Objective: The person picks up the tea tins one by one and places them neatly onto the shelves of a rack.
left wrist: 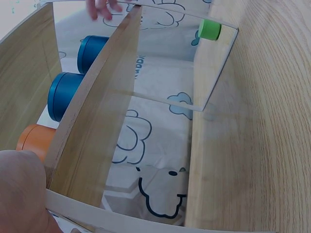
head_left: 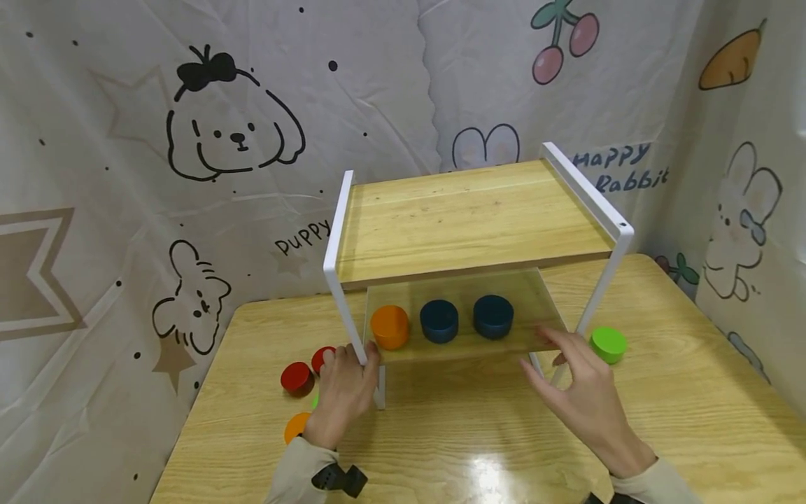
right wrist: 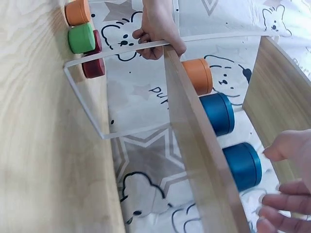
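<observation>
A two-tier wooden rack (head_left: 478, 217) with white side frames stands on the table. On its lower shelf (head_left: 466, 350) sit an orange round container (head_left: 390, 327) at the left, then two dark blue round containers, one in the middle (head_left: 439, 322) and one further right (head_left: 493, 317). My left hand (head_left: 345, 388) grips the white frame at the lower shelf's left end; the right wrist view shows its fingers curled there, beside the orange container. Near the shelf's right end, my right hand (head_left: 585, 395) holds nothing, thumb and fingers spread apart.
Left of the rack lie two red round containers (head_left: 297, 379), an orange one (head_left: 297, 425) and a green one (right wrist: 81, 38), partly hidden by the left hand in the head view. Another green container (head_left: 608, 344) stands right of the rack. A printed curtain (head_left: 378, 84) hangs behind the table.
</observation>
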A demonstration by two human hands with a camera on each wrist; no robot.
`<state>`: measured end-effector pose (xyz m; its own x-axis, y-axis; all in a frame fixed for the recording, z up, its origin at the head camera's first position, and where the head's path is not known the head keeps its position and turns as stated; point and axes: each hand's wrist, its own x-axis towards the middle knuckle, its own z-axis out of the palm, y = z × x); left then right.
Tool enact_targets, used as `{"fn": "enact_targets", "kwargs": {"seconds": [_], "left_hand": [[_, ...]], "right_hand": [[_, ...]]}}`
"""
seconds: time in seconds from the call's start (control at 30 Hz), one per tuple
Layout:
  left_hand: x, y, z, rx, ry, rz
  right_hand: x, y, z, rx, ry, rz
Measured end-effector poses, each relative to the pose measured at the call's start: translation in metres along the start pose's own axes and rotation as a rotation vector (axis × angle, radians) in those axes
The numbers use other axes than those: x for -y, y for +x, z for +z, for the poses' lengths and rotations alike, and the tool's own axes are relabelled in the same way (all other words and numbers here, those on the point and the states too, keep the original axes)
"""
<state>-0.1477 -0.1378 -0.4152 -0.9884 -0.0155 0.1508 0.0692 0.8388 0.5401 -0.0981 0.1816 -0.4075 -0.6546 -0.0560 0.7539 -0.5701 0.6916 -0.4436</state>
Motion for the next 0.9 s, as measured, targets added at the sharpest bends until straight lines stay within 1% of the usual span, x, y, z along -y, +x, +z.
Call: {"fn": "enact_targets", "kwargs": {"seconds": [0.1, 0.3, 0.7, 0.77, 0.9], "left_hand": [[0.000, 0.000, -0.001, 0.001, 0.005, 0.000], [0.000, 0.000, -0.002, -0.010, 0.007, -0.011], [0.000, 0.000, -0.001, 0.004, -0.003, -0.001], [0.000, 0.000, -0.001, 0.009, -0.002, 0.000], [0.000, 0.000, -0.001, 0.021, 0.001, -0.004]], "right_hand": [[-0.007, -0.012, -0.007, -0.012, 0.012, 0.009], [-0.028, -0.029, -0.017, 0.016, -0.079, 0.045], [-0.057, -0.044, -0.027, 0.056, -0.184, 0.112], [-0.064, -0.047, -0.029, 0.067, -0.200, 0.139], [-0.082, -0.050, -0.033, 0.105, -0.252, 0.233]]}}
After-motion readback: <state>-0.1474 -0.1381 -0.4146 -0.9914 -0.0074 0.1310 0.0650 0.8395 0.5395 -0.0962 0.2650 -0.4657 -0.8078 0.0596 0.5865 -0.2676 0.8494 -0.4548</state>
